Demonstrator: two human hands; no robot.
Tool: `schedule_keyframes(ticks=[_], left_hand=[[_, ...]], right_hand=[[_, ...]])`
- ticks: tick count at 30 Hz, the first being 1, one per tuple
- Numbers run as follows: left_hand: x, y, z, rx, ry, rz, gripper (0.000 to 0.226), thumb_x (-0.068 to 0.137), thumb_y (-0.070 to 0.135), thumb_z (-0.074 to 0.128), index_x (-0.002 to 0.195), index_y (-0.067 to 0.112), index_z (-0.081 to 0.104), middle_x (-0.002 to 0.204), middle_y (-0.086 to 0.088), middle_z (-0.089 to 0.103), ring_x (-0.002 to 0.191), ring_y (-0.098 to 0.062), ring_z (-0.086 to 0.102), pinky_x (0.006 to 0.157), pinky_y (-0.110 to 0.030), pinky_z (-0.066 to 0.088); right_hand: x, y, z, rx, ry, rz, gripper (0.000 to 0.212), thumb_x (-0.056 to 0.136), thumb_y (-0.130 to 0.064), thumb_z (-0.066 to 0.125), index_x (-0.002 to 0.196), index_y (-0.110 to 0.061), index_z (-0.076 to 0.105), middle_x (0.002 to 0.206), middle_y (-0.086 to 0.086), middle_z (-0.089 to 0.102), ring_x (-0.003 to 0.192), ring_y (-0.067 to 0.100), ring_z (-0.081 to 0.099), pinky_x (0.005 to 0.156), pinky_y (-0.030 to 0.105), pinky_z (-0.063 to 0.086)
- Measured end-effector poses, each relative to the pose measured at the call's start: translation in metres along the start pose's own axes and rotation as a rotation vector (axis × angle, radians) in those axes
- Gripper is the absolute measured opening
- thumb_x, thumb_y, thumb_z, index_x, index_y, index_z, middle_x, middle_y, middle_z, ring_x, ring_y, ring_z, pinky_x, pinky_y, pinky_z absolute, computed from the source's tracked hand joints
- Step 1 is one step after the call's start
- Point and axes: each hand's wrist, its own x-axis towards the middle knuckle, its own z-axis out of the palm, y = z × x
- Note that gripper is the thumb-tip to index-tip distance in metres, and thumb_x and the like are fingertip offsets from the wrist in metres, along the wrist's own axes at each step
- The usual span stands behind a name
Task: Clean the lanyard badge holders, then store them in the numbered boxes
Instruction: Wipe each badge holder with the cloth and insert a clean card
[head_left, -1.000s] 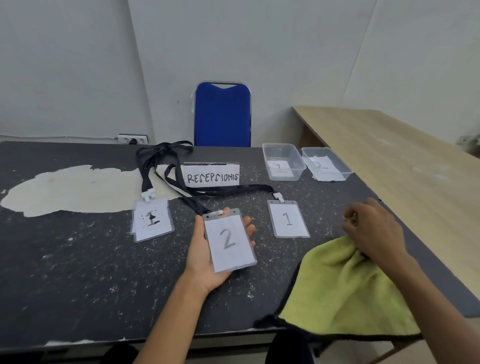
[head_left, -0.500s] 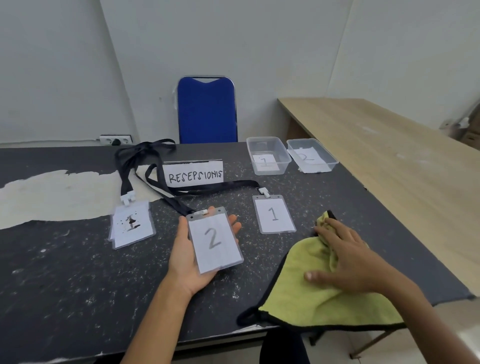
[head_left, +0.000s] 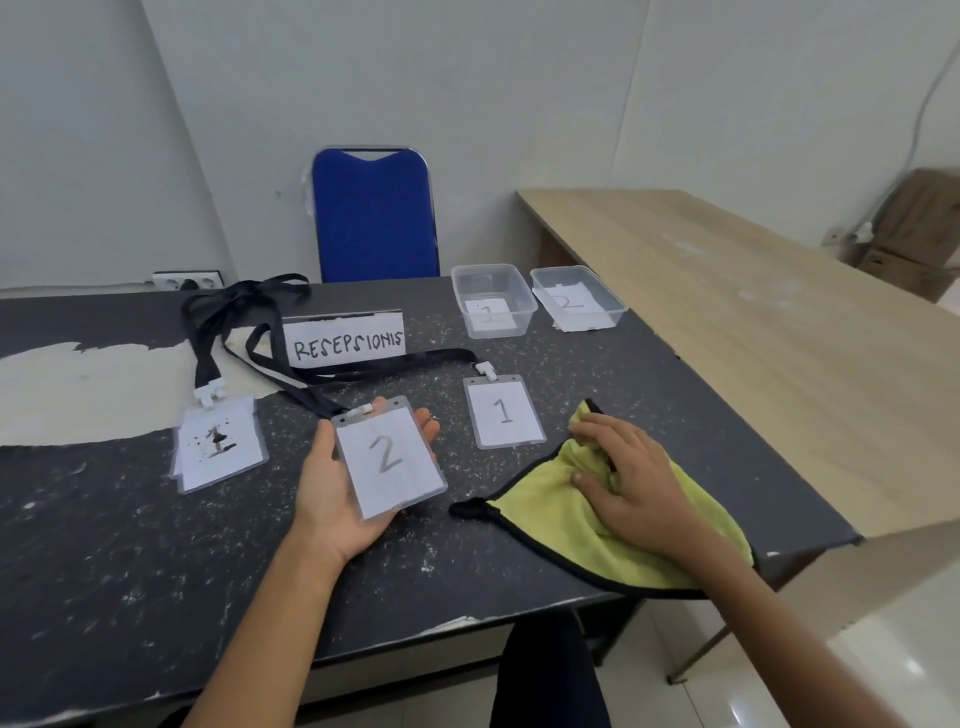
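A single camera, worn on the person's head, gives the only view. It stands at the near edge of the dark table (head_left: 130, 545) and faces forward and down across it. Both forearms come in from the bottom edge, and the left hand (head_left: 327, 493) and right hand (head_left: 644, 488) sit close to the lens in the lower middle. Straight ahead, beyond the table's far edge, the blue chair (head_left: 374, 218) and the pale wall (head_left: 467, 78) fill the upper half. The wooden table (head_left: 727, 312) runs off to the right, with a patch of floor (head_left: 883, 675) at the bottom right. The wide lens makes the wall's edges lean towards the sides.
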Motion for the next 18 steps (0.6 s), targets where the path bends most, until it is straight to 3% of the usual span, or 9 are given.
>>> schedule_keyframes(ticks=[3,4,7,10,14,18], left_hand=[[-0.004,0.000,0.003,0.030,-0.064,-0.011,0.057,0.086,0.044,0.050,0.138,0.021,0.050,0.124,-0.020,0.063,0.110,-0.035,0.064,0.088,-0.060,0.048],[-0.004,-0.001,0.003,0.040,-0.071,-0.014,0.056,0.085,0.042,0.050,0.136,0.020,0.052,0.124,-0.020,0.063,0.109,-0.035,0.065,0.086,-0.060,0.049],[0.002,-0.006,0.009,0.031,-0.066,-0.025,0.052,0.085,0.039,0.044,0.130,0.016,0.059,0.125,-0.021,0.063,0.107,-0.034,0.065,0.086,-0.055,0.053],[0.017,-0.011,0.029,0.067,-0.047,-0.031,0.044,0.093,0.039,0.039,0.128,0.020,0.058,0.126,-0.017,0.063,0.112,-0.034,0.063,0.100,-0.049,0.043],[0.046,-0.012,0.063,0.161,-0.063,-0.037,0.048,0.101,0.043,0.025,0.118,0.017,0.062,0.123,-0.017,0.065,0.113,-0.034,0.058,0.103,-0.050,0.037],[0.079,-0.007,0.083,0.276,-0.038,-0.050,0.051,0.102,0.040,0.026,0.122,0.005,0.058,0.122,-0.018,0.064,0.106,-0.030,0.059,0.096,-0.043,0.044]], right_hand=[[-0.001,-0.011,-0.011,0.114,0.022,0.070,0.059,0.074,-0.047,0.043,0.132,-0.036,0.044,0.144,-0.020,0.033,0.140,0.007,0.023,0.117,0.042,0.010],[0.000,-0.017,-0.013,0.134,0.079,0.070,0.057,0.076,-0.049,0.041,0.131,-0.036,0.046,0.144,-0.018,0.035,0.139,0.007,0.024,0.117,0.042,0.009],[0.009,-0.046,-0.018,0.242,0.176,0.056,0.042,0.088,-0.049,0.051,0.125,-0.030,0.053,0.127,-0.017,0.052,0.119,0.002,0.046,0.106,0.031,0.032],[0.032,-0.070,-0.018,0.481,-0.003,0.147,0.043,0.090,-0.046,0.055,0.125,-0.022,0.055,0.115,-0.014,0.060,0.100,-0.001,0.057,0.083,0.015,0.047],[0.072,-0.079,-0.016,0.728,-0.181,0.285,0.033,0.095,-0.032,0.055,0.122,-0.015,0.057,0.107,0.001,0.068,0.087,0.009,0.064,0.063,0.019,0.051],[0.101,-0.058,-0.016,0.805,-0.179,0.402,0.024,0.096,-0.010,0.053,0.119,-0.004,0.055,0.102,0.010,0.069,0.081,0.020,0.066,0.053,0.023,0.053]])
